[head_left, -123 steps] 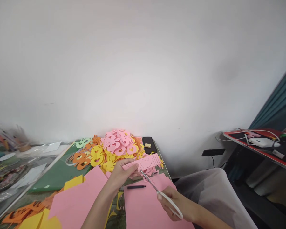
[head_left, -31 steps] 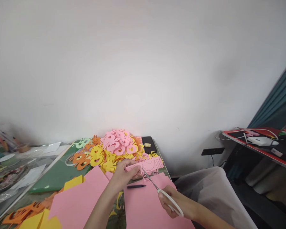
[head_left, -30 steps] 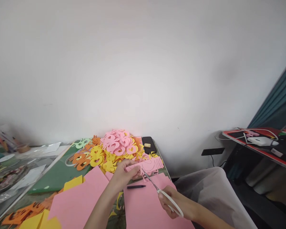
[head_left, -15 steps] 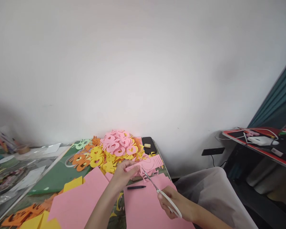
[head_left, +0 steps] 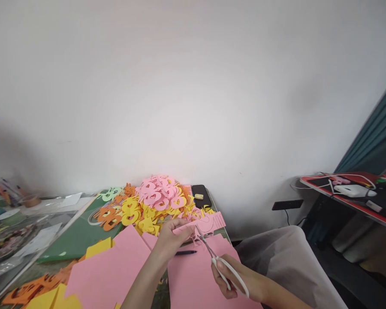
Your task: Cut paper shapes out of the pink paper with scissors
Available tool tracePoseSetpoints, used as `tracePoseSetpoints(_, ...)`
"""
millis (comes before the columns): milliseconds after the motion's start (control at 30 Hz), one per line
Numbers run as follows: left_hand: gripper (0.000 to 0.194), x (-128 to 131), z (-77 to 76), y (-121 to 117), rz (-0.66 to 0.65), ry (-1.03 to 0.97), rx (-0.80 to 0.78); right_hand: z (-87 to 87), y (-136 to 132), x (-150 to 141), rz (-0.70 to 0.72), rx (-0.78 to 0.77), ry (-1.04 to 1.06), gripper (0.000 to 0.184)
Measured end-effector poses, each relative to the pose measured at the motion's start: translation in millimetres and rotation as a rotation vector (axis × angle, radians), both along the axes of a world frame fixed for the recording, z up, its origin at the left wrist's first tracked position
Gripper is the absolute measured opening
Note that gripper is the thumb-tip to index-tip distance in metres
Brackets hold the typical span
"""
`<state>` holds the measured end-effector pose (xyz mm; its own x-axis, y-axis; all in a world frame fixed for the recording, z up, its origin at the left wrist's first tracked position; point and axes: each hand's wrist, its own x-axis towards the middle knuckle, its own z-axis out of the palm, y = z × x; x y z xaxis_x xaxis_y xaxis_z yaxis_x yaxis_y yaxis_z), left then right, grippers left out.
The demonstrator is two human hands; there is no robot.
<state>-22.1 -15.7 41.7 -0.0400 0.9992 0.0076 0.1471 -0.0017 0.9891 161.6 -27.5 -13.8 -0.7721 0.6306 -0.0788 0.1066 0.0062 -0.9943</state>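
Pinched in my left hand (head_left: 175, 235) is a strip of pink paper (head_left: 209, 223) with curved and straight lines drawn on it. My right hand (head_left: 231, 277) grips a pair of scissors (head_left: 209, 248) by their white handles. Their blades are parted and reach the lower edge of the strip, close to my left fingertips. Below the strip lies a large pink sheet (head_left: 196, 283), with a dark pen (head_left: 185, 252) across its top edge, partly behind my left wrist. Behind my left hand rises a heap of pink cut-outs (head_left: 157, 193) with heart-shaped holes.
Yellow cut-outs (head_left: 148, 221) and orange cut-outs (head_left: 111, 219) lie around the heap. A phone (head_left: 199, 191) with a small pale block on it rests by the wall. At left are a green mat (head_left: 70, 240) and another pink sheet (head_left: 106, 270). A red-edged table (head_left: 350, 201) stands at right.
Both hands and the paper strip have shifted slightly to the right. The scissor handles have spread wider apart. My left wrist now covers part of the pen.
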Motion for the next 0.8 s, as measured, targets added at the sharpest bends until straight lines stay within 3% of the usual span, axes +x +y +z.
tracePoseSetpoints(467, 0.019, 0.7, -5.5, 2.2, -0.007, -0.109, -0.033, 8.0, -1.3, -5.6, -0.088, -0.045, -0.031, 0.056)
tracePoseSetpoints(633, 0.018, 2.4, -7.6, 2.3, 0.018, -0.129, -0.027, 0.4, -1.2, -3.2, -0.088, -0.036, -0.010, 0.054)
tracePoseSetpoints(800, 0.026, 6.6, -9.9, 3.4, -0.067, -0.152, -0.057, -6.9, -0.2, 2.7, -0.069, -0.028, 0.019, 0.053)
